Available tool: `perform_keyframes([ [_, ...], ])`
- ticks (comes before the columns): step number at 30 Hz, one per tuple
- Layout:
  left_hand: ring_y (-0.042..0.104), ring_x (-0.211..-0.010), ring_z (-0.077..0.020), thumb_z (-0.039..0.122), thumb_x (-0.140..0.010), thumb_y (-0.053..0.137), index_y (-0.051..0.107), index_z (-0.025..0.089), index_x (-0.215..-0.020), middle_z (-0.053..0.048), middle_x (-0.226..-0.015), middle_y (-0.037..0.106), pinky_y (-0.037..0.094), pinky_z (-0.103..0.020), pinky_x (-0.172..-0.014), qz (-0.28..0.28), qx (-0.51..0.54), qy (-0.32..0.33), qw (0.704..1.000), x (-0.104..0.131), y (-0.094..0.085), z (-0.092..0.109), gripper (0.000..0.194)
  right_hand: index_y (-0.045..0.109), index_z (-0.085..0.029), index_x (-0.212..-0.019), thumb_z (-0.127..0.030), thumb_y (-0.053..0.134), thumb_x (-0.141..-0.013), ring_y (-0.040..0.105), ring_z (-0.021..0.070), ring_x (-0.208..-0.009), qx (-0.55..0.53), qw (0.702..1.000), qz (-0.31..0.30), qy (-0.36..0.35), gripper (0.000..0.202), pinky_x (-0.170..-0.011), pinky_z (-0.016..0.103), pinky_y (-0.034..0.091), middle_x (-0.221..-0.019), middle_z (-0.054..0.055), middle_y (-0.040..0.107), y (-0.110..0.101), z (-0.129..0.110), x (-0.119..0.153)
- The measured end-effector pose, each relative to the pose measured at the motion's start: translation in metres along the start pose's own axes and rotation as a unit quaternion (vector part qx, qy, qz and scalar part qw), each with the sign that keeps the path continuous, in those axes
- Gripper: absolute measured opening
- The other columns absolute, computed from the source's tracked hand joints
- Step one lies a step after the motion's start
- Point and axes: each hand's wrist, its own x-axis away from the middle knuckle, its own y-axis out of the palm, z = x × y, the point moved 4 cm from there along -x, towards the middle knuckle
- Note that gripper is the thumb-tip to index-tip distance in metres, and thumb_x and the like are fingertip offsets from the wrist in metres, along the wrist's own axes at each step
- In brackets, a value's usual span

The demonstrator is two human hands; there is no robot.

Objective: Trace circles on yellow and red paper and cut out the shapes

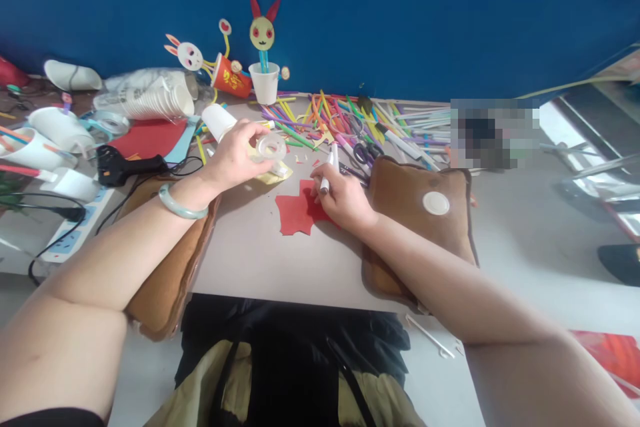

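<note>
My left hand (235, 157) is closed around a roll of transparent tape (271, 146), held above the table left of centre. A pale yellow paper piece (277, 172) lies just beneath it. My right hand (347, 197) grips a white marker (330, 170) with a dark end; its lower part is partly hidden by the fingers. Under that hand lies a piece of red paper (296, 213) with cut, uneven edges. A white paper cup (218, 121) lies tipped over behind my left hand. Small paper scraps are scattered between the hands.
Two brown cushions (417, 230) lie under my forearms. Colourful straws or sticks (320, 117) and scissors (361, 153) crowd the back. Rabbit-faced cup figures (263, 83) stand by the blue wall. At left are stacked cups (150, 101), a glue gun (113, 165) and a power strip (83, 230).
</note>
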Motion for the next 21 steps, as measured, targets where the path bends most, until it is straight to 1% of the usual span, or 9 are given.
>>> perform_keyframes([
  [4,0.06,-0.09,-0.0188,0.024,-0.067,0.076,0.056,0.021,-0.11,-0.006,-0.108,0.062,0.054,-0.036,-0.087,0.05,-0.011,-0.042,0.998,-0.004,-0.001,-0.019,0.047,0.06,-0.022,-0.104,-0.014,0.046,-0.079,0.065,0.022,-0.068,0.015,1.0,-0.003,-0.008,0.03,-0.066,0.03,0.044,-0.079,0.004,0.072,0.001,0.0,-0.001],
  [7,0.061,-0.095,-0.0199,0.022,-0.069,0.074,0.057,0.02,-0.11,-0.008,-0.11,0.061,0.054,-0.036,-0.09,0.068,-0.009,-0.06,0.996,-0.007,-0.002,-0.028,0.045,0.06,-0.022,-0.102,-0.013,0.047,-0.079,0.064,0.0219,-0.067,0.032,0.999,-0.009,-0.016,0.028,-0.065,0.03,0.043,-0.08,0.005,0.072,0.003,0.0,-0.001],
  [11,0.062,-0.1,-0.0222,0.023,-0.07,0.073,0.059,0.018,-0.109,-0.009,-0.109,0.062,0.053,-0.037,-0.092,0.057,-0.018,-0.067,0.996,-0.009,0.003,-0.03,0.041,0.061,-0.021,-0.101,-0.017,0.047,-0.084,0.063,0.02,-0.065,0.066,0.997,-0.011,-0.027,0.023,-0.065,0.029,0.041,-0.086,0.006,0.073,0.006,0.0,-0.001],
  [17,0.062,-0.106,-0.0253,0.02,-0.066,0.073,0.062,0.016,-0.114,-0.008,-0.111,0.061,0.05,-0.041,-0.101,0.037,-0.036,-0.081,0.995,-0.011,0.014,-0.033,0.05,0.062,-0.02,-0.102,-0.023,0.046,-0.09,0.062,0.0188,-0.067,0.093,0.994,-0.007,-0.062,0.02,-0.064,0.028,0.039,-0.085,0.007,0.074,0.012,-0.001,0.0],
  [21,0.061,-0.109,-0.0274,0.018,-0.066,0.071,0.063,0.017,-0.114,-0.009,-0.111,0.06,0.049,-0.043,-0.103,0.029,-0.045,-0.086,0.995,-0.012,0.018,-0.035,0.049,0.062,-0.02,-0.102,-0.024,0.046,-0.091,0.061,0.0181,-0.066,0.103,0.992,-0.008,-0.07,0.02,-0.063,0.028,0.037,-0.089,0.008,0.074,0.013,-0.002,0.001],
])
